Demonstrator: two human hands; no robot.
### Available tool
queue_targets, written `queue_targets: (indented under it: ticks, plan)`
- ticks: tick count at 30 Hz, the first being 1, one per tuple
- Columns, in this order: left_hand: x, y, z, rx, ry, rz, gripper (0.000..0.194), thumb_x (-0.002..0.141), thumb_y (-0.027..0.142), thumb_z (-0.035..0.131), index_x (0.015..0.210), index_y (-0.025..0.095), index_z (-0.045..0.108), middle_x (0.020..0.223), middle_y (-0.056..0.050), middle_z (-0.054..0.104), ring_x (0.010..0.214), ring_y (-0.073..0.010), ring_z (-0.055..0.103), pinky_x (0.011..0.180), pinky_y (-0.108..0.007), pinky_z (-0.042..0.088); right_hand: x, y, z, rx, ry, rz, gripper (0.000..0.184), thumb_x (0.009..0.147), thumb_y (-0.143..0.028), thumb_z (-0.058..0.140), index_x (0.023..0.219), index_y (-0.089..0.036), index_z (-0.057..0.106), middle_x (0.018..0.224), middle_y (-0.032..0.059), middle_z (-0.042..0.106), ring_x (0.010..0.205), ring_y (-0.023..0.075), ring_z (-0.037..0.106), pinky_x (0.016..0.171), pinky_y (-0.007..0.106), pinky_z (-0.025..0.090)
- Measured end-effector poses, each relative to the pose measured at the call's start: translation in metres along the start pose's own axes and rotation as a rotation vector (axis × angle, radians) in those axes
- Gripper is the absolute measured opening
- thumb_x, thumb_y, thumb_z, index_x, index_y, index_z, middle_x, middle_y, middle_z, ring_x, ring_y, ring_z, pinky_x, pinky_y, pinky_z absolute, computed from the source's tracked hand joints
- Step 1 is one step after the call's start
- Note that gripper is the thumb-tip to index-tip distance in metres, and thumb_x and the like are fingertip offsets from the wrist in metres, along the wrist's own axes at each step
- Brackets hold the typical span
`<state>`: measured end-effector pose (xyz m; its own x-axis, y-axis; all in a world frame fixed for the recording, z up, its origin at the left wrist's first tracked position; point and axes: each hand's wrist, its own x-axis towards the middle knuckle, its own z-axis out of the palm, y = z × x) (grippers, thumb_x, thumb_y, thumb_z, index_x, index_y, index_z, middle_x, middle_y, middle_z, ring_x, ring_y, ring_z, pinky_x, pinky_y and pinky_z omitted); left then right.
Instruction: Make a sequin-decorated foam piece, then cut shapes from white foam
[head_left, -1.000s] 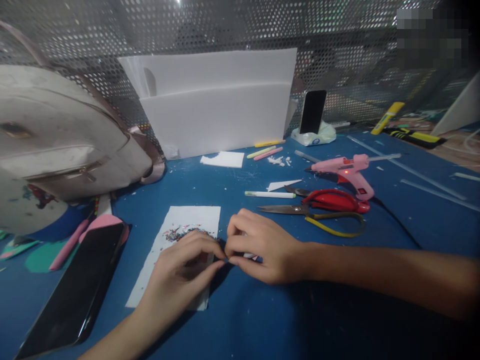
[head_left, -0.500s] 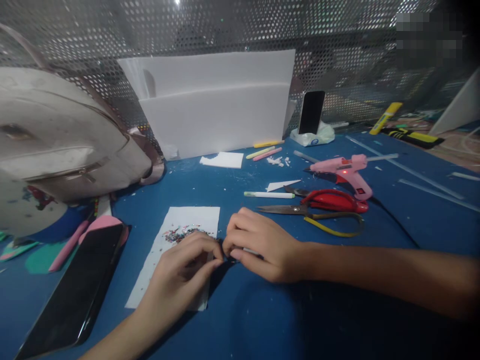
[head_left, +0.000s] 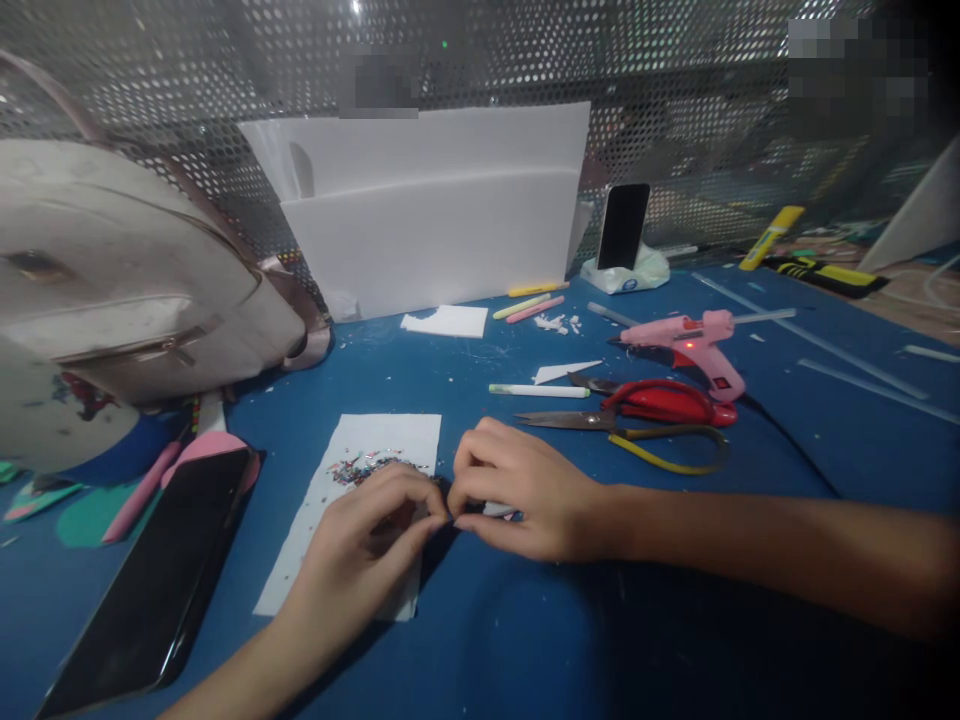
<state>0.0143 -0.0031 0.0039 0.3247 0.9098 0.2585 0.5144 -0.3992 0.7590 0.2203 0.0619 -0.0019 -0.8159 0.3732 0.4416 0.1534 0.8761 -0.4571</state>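
My left hand (head_left: 375,530) rests over a white sheet of paper (head_left: 390,430), its thumb and forefinger pinched together at the sheet's right side. On that paper lies a heap of small shiny multicoloured bits (head_left: 367,464), partly covered by the hand. Fingertip to fingertip with it, my right hand (head_left: 532,495) is curled closed over the blue table. A small whitish piece (head_left: 497,509) shows between its fingers and palm; I cannot make out what it is. Whatever is pinched where the fingertips meet is too small to tell.
Scissors (head_left: 570,420), red-handled pliers (head_left: 667,400) and a pink glue gun (head_left: 697,345) with a red light lie right of centre. A white pen (head_left: 540,390) is beyond my right hand. At left are a dark phone (head_left: 150,580) and a backpack (head_left: 150,280); white boards (head_left: 442,220) stand behind.
Both hands stay almost in place, fingertips together. The right fingers shift slightly, and the whitish piece under them shows less half a second ago, then more again.
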Motion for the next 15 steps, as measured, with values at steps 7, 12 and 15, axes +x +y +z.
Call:
queue_targets:
  ticks: [7,12,15]
  plan:
    - [0.001,0.0,0.001,0.023,0.032,0.0,0.01,0.089,0.018,0.057,0.08,0.021,0.061,0.075,0.002,0.06,0.066,-0.0123,0.054,0.06,-0.025,0.039,0.001,-0.001,-0.001,0.004,0.0,0.022,0.006,0.087,-0.02,0.056,0.085,-0.016,0.058,0.091,0.0035,0.051,0.083,0.0155,0.042,0.075,0.029,0.036]
    - [0.001,-0.003,-0.005,0.059,0.079,0.035,0.01,0.089,0.015,0.056,0.082,0.022,0.059,0.079,0.002,0.061,0.072,-0.0128,0.056,0.064,-0.025,0.041,0.001,-0.002,0.0,-0.003,0.015,0.029,0.006,0.088,-0.019,0.054,0.085,-0.016,0.057,0.09,0.0037,0.052,0.083,0.0155,0.042,0.077,0.03,0.036]
    - [0.004,-0.006,-0.014,0.082,0.144,0.027,0.008,0.089,0.016,0.056,0.084,0.021,0.059,0.08,0.002,0.06,0.069,-0.0118,0.055,0.063,-0.024,0.042,0.001,-0.002,0.0,-0.009,0.023,0.038,0.007,0.088,-0.02,0.053,0.084,-0.016,0.056,0.09,0.0036,0.052,0.083,0.0154,0.043,0.077,0.029,0.036]
